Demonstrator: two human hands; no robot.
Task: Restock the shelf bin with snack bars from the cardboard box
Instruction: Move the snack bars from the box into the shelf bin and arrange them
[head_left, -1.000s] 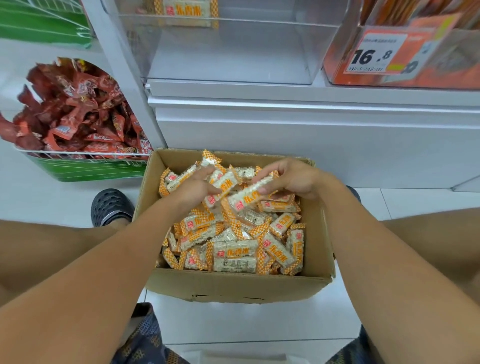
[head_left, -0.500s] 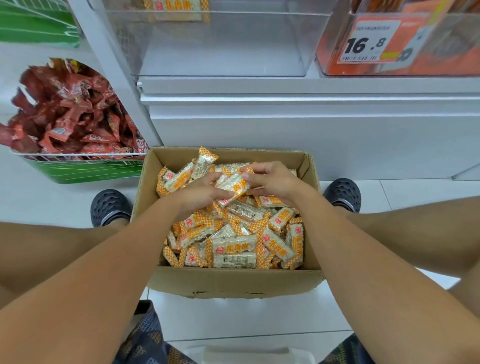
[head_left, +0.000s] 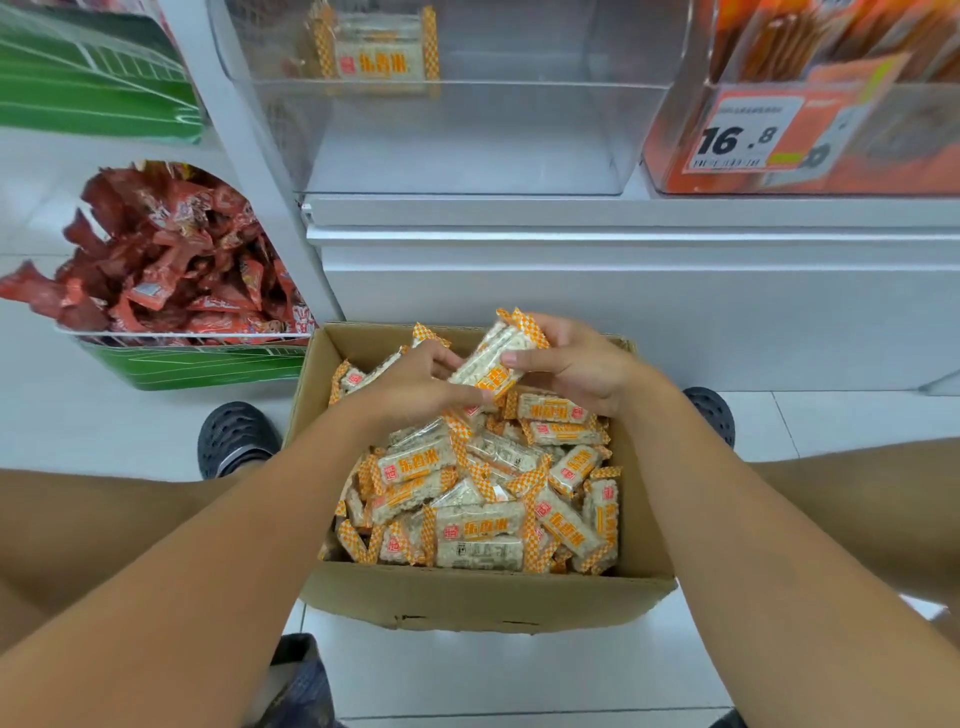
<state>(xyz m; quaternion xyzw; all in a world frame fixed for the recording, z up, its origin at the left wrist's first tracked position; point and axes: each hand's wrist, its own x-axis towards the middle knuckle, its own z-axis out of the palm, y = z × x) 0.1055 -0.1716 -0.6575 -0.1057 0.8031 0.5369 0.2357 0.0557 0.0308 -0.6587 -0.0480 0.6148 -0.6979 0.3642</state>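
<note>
White shop floor, cardboard box (head_left: 483, 603) of snack bars (head_left: 480, 525) below a clear shelf bin (head_left: 457, 140).

Both hands gather a small bunch of bars (head_left: 491, 361) above the box: the left hand (head_left: 415, 387) pinches its near end, the right hand (head_left: 576, 364) curls round it, count unclear. The bin holds perhaps one bar. Next: lift the bunch into the bin.

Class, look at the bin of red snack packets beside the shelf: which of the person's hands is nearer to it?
Left. The left hand is over the cardboard box's side nearest the red packets; the right hand is farther across.
</note>
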